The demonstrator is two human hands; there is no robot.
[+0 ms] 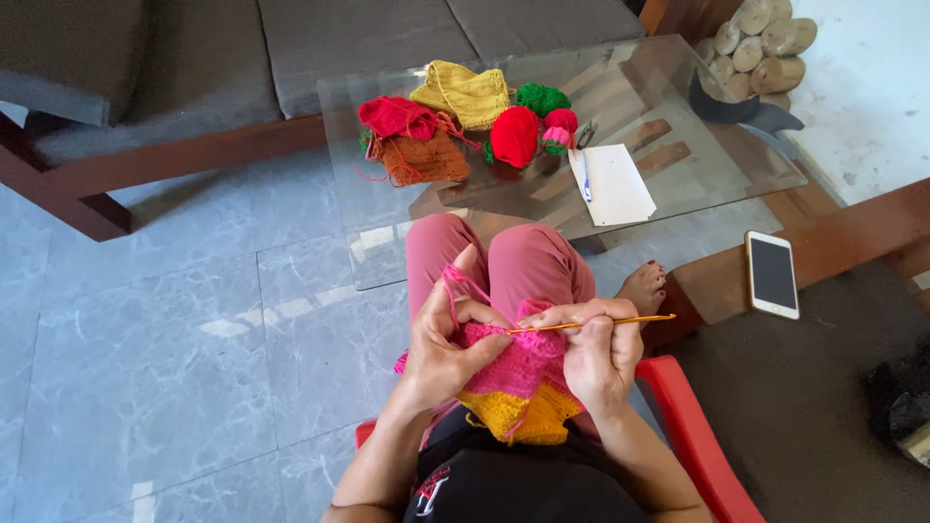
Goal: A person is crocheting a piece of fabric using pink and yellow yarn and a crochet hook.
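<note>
While the left hand (448, 341) pinches the upper edge of a pink and yellow crochet piece (523, 383), its fingers closed on the fabric with a strand of pink yarn (463, 283) looped over them, the right hand (599, 353) is clamped around a slim orange crochet hook (591, 323) whose tip meets the work just between the two hands. Held over the person's lap, against pink trousers (523, 261) and above a red chair (693, 426), the piece looks soft and ridged, a bright pink band over a mustard-yellow hem with a wavy lower edge. From this grip, a live loop could slide off the smooth hook if the right hand tilts it, and the taut strand over the left fingers might snag or pull stitches tight if tension jumps. Beyond the hands lies a glass tabletop (678, 184), hard and reflective, bearing a yellow knitted piece (465, 92), a rust-orange knitted piece (421, 160) topped with red yarn (395, 116), a round red woolly shape (513, 136) and a green tuft (541, 97), plus white paper (615, 184) with a pen (584, 179). To the right of the right hand, a white-framed phone (772, 274) rests on a wooden ledge (833, 242). Polished grey tiles (145, 339) spread to the left of the left hand.
</note>
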